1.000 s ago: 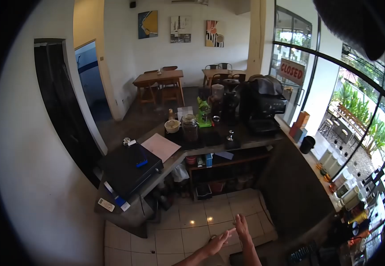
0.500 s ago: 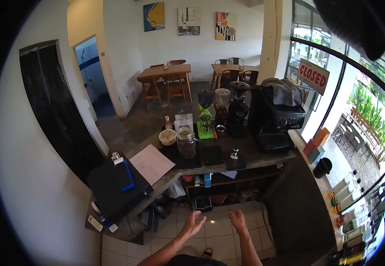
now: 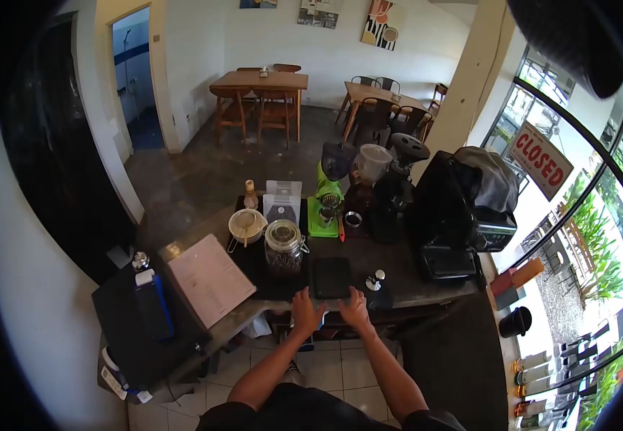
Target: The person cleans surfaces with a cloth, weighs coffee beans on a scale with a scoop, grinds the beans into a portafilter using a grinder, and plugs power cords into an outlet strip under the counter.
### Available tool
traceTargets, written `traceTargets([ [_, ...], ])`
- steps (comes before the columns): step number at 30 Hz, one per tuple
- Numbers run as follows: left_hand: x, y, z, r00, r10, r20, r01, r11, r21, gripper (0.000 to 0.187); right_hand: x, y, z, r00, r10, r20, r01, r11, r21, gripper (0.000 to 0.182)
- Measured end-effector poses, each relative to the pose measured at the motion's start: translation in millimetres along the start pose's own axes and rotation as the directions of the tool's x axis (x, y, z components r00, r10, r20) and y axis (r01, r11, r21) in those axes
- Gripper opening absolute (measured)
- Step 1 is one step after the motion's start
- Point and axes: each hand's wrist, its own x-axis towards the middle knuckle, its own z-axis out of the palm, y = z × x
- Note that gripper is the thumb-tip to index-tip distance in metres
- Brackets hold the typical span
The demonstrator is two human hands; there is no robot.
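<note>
Half a second ago both hands hung open in the air above the tiled floor, well short of the counter; now the left hand (image 3: pixel 305 311) and the right hand (image 3: pixel 355 309) have come forward to the counter (image 3: pixel 405 284) edge, either side of the near edge of the flat black scale (image 3: pixel 332 277). Both look flat and loosely spread, grasping nothing, though whether the fingertips touch the scale cannot be told. The scale lies on the dark mat, just beside the glass jar of coffee beans (image 3: pixel 283 248) and the small tamper (image 3: pixel 377 279).
</note>
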Motion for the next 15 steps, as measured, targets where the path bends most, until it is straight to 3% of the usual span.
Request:
traceTargets([
  [1, 14.4, 2.8, 3.4, 0.998, -0.033, 0.057, 0.026, 0.994, 0.107, 0.070, 9.4, 6.0, 10.4, 1.000, 0.000, 0.005, 0.000, 1.000, -0.007, 0.059],
  [3, 28.9, -3.3, 11.3, 0.993, -0.020, 0.120, 0.001, 0.988, 0.154, 0.072, 9.3, 18.4, 27.3, 0.988, 0.089, -0.127, -0.103, 0.989, -0.109, 0.060],
  [5, 37.2, -16.0, 17.2, 0.982, -0.009, 0.187, -0.032, 0.977, 0.211, 0.074, 3.8, 28.6, 36.9, 0.984, 0.142, -0.112, -0.155, 0.981, -0.116, 0.057],
  [8, 42.9, -32.7, 26.8, 0.979, 0.090, 0.181, -0.126, 0.972, 0.198, 0.074, 4.4, 47.3, 40.1, 0.992, 0.055, -0.109, -0.066, 0.993, -0.097, 0.054],
  [10, 45.1, -24.0, 15.6, 0.972, 0.091, 0.215, -0.128, 0.978, 0.166, 0.072, -0.7, 65.6, 50.2, 0.987, -0.119, -0.105, 0.109, 0.989, -0.099, 0.049],
  [14, 41.4, -29.8, 26.1, 0.979, 0.090, 0.185, -0.124, 0.975, 0.182, 0.068, 14.4, 31.9, 19.6, 0.986, -0.120, -0.117, 0.111, 0.991, -0.081, 0.045],
  [15, 40.8, -31.3, 26.5, 0.979, 0.090, 0.183, -0.124, 0.976, 0.180, 0.067, 13.6, 32.9, 19.9, 0.993, -0.047, -0.106, 0.049, 0.999, 0.012, 0.044],
])
